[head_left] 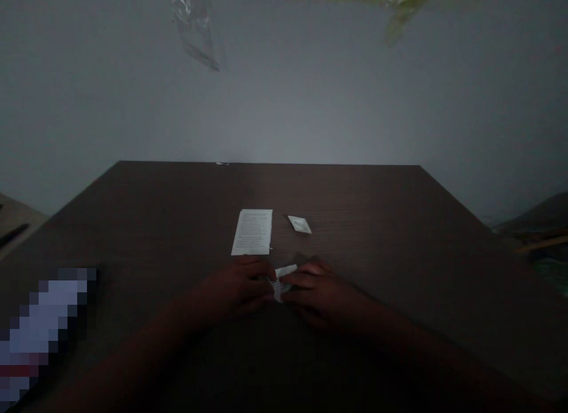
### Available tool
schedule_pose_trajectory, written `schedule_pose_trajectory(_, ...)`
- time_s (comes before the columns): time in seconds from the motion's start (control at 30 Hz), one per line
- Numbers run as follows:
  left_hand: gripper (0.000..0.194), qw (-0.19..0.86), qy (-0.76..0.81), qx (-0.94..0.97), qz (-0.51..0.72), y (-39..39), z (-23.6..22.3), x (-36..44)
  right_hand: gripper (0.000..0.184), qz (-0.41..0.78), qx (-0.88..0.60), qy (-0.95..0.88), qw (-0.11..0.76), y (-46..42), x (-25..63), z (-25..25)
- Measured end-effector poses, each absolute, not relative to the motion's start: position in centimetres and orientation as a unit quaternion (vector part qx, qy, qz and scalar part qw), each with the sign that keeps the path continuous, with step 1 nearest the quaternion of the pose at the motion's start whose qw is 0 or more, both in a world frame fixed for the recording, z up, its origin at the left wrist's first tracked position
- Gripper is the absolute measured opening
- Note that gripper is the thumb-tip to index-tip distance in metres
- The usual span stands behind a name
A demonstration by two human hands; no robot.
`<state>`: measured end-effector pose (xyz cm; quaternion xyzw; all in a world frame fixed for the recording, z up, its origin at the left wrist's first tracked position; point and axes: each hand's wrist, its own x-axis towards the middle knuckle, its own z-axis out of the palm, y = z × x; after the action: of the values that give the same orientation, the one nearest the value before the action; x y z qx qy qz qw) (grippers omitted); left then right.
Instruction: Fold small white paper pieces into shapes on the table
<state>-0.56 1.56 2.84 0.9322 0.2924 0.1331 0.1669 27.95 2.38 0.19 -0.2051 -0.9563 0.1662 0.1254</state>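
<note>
holds a small paper (279,289) at the near middle of the brown table (364,206), between left hand (248,286) and right hand (315,291). pinches it on the left side and on the right side, with bent fingers. shows fine print on the near part of this paper and plain white on the far part; is perhaps folded, but cannot tell surely in so dim light. can see a printed sheet (252,232) lying flat just beyond the left hand, and to its right a small white packet (300,225), apart from it. can see also a pixelated object (47,318) at near left.
</note>
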Motion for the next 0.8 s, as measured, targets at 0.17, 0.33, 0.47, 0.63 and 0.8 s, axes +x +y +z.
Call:
schedule_pose_trajectory(0.17, 0.02, 0.212, 0.298, 0.912, 0.186, 2.3, 1.8, -0.4, 0.03, 0.153, -0.208, -0.959, 0.119, 2.5, 27.7, 0.2)
schedule_pose_trajectory(0.33, 0.017, 0.246, 0.308, 0.894, 0.211, 2.4, 1.3, -0.1, 0.031, 0.123, -0.194, -0.967, 0.108, 2.5, 27.8, 0.5)
schedule_pose_trajectory(0.47, 0.017, 0.264, 0.33, 0.882, 0.206, 2.3, 1.4, -0.3, 0.033, 0.121, -0.194, -0.968, 0.103, 2.4, 28.1, 1.0)
schedule_pose_trajectory(0.63, 0.017, 0.258, 0.335, 0.887, 0.185, 2.6, 1.5, -0.3, 0.032, 0.117, -0.195, -0.969, 0.099, 2.7, 27.9, 1.1)
schedule_pose_trajectory(0.8, 0.013, 0.208, 0.316, 0.91, 0.171, 3.3, 0.9, 0.2, 0.028, 0.134, -0.203, -0.963, 0.119, 2.9, 27.8, 0.9)
